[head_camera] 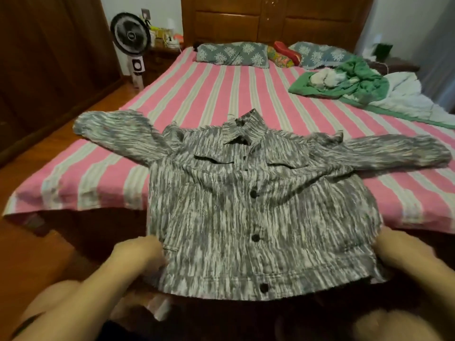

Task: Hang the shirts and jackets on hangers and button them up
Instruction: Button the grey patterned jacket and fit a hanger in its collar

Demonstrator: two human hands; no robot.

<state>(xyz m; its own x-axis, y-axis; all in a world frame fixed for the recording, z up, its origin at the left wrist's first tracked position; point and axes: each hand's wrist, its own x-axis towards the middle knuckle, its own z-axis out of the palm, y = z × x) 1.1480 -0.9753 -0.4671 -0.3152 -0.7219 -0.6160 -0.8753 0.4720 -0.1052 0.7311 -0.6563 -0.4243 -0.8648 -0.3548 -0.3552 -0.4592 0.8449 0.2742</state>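
A grey-and-white streaked jacket [258, 207] lies front up across the foot of the bed, sleeves spread left and right, collar pointing toward the headboard. Three dark buttons run down its front and look fastened. Its hem hangs past the bed's edge toward me. My left hand [140, 252] grips the lower left hem corner. My right hand [406, 249] grips the lower right side of the hem. No hanger is visible.
The bed [221, 89] has a pink-and-white striped sheet. Two patterned pillows [231, 54] lie at the headboard, a green and white heap of clothes [349, 80] at the right. A standing fan [130, 35] is at the left, beside a wooden wardrobe.
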